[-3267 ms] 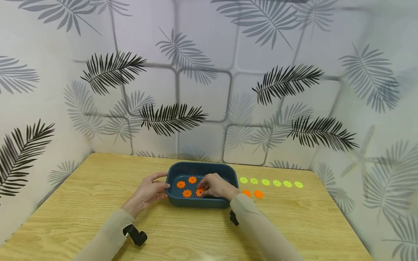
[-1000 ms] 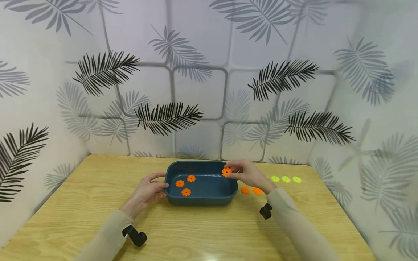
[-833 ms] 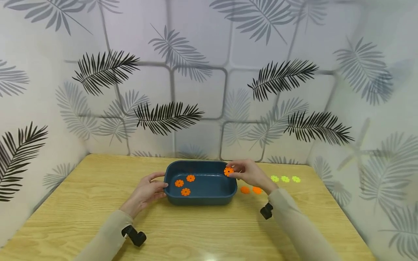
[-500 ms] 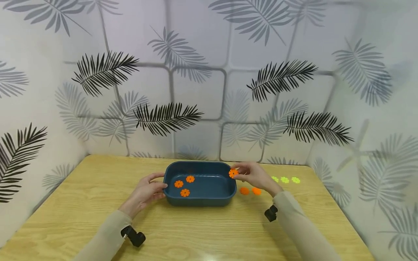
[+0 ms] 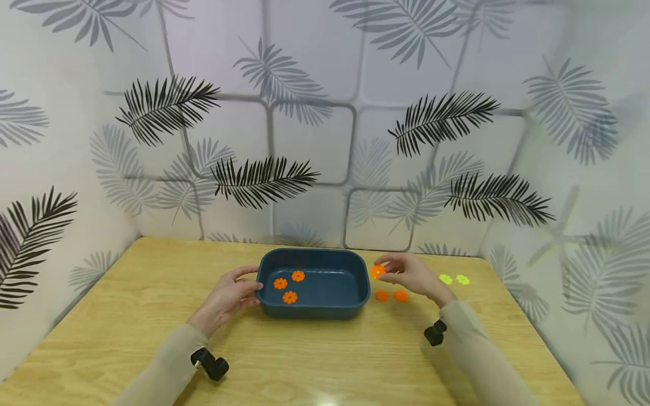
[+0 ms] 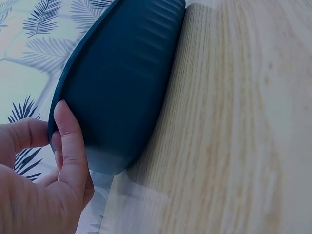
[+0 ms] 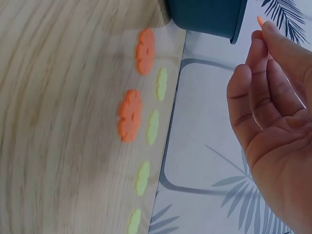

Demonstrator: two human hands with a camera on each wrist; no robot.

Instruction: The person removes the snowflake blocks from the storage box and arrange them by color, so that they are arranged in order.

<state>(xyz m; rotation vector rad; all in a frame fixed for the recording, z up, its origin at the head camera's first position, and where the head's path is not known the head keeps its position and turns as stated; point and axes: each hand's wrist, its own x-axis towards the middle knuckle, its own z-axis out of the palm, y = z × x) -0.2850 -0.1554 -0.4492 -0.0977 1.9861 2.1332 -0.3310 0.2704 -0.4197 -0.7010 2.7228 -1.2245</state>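
A dark blue oblong bin stands on the table with three orange flower-shaped discs lying at its left side. My left hand pinches the bin's left rim between thumb and fingers, as the left wrist view also shows. Just outside the right end of the bin, my right hand pinches another orange flower-shaped disc at its fingertips, raised off the table. In the right wrist view only the edge of this held disc shows beside the thumb.
Two orange flower-shaped discs lie on the wooden table, right of the bin. Behind them runs a row of several yellow-green ones, partly hidden by my right hand in the head view. A leaf-patterned wall covering closes off the back.
My right hand took an orange disc from inside the bin, lifted it over the right rim and carried it right. My left hand has kept its grip on the rim.
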